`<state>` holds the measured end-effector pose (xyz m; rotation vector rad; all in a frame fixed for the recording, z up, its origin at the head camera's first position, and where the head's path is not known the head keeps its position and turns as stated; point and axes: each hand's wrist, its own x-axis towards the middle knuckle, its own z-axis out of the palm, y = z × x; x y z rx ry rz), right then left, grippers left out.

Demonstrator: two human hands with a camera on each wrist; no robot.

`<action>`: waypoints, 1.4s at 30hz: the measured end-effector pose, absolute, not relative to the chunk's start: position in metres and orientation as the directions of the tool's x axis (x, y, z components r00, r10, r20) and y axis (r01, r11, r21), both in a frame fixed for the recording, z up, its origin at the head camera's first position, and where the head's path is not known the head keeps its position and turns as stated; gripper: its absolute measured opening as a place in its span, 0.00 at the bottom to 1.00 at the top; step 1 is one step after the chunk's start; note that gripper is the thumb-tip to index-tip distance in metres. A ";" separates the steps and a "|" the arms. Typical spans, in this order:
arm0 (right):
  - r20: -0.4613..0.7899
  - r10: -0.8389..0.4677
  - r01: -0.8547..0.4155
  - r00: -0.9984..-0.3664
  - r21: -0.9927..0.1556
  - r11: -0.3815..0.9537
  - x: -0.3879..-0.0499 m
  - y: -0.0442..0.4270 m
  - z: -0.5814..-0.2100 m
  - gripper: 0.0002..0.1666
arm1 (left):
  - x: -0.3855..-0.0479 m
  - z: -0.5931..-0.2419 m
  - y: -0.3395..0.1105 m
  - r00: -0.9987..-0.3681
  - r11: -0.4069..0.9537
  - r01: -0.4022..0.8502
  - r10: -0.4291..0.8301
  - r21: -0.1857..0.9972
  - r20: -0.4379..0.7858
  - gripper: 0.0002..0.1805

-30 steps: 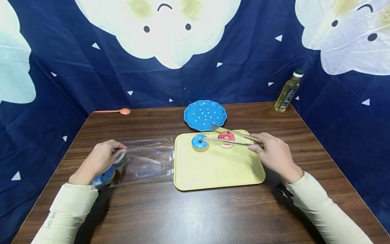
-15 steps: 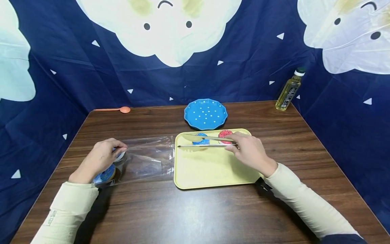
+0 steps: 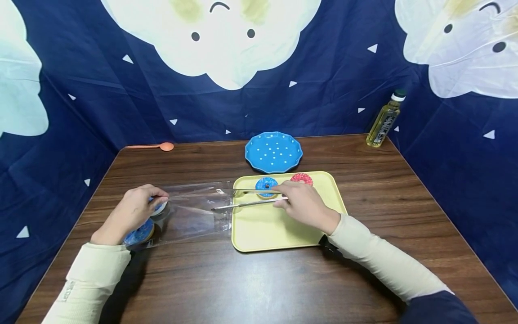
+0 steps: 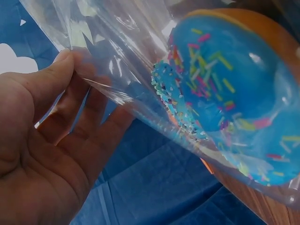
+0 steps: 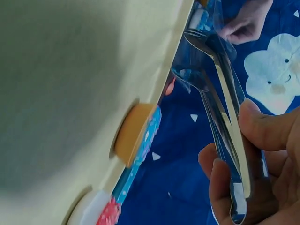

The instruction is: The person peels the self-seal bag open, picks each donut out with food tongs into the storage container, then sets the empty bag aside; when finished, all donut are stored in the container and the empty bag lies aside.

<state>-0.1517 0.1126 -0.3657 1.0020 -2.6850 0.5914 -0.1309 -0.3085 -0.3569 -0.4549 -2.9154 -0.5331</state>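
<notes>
My left hand [image 3: 137, 209] pinches the edge of a clear plastic bag [image 3: 190, 220] between thumb and fingers; blue sprinkled donuts [image 4: 234, 84] lie inside the bag. My right hand [image 3: 305, 202] grips metal tongs [image 3: 251, 203], held over the yellow tray [image 3: 263, 234]. The tips of the tongs, one fork-like and one spoon-like in the right wrist view, stand apart with nothing between them, at the bag's right end. Whether they are inside the bag I cannot tell. A blue donut [image 3: 266, 183] sits on the tray behind the tongs, a pink donut [image 3: 301, 177] to its right.
A blue dotted plate [image 3: 273, 153] stands behind the tray. At the table's back left lies an orange spoon [image 3: 166, 146]; a bottle of yellow liquid [image 3: 382, 123] stands at the back right. Blue cloth with white clouds hangs behind the table.
My right hand and the tongs have moved left, from over the donuts to the bag's right end. Both donuts stay on the tray. The left hand has hardly moved.
</notes>
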 end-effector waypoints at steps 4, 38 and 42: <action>0.314 -0.608 -0.684 -0.729 -0.308 0.661 -0.152 0.102 -0.368 0.22 | -0.131 -0.357 -0.309 -0.945 0.892 0.318 0.268 0.322 0.188 0.06; 0.200 -0.731 -0.742 -0.653 -0.361 0.565 -0.176 0.013 -0.375 0.26 | -0.136 -0.358 -0.307 -0.929 0.886 0.350 0.287 0.305 0.233 0.04; 0.165 -0.740 -0.740 -0.652 -0.355 0.572 -0.177 0.002 -0.376 0.27 | -0.136 -0.357 -0.307 -0.928 0.885 0.351 0.287 0.305 0.238 0.04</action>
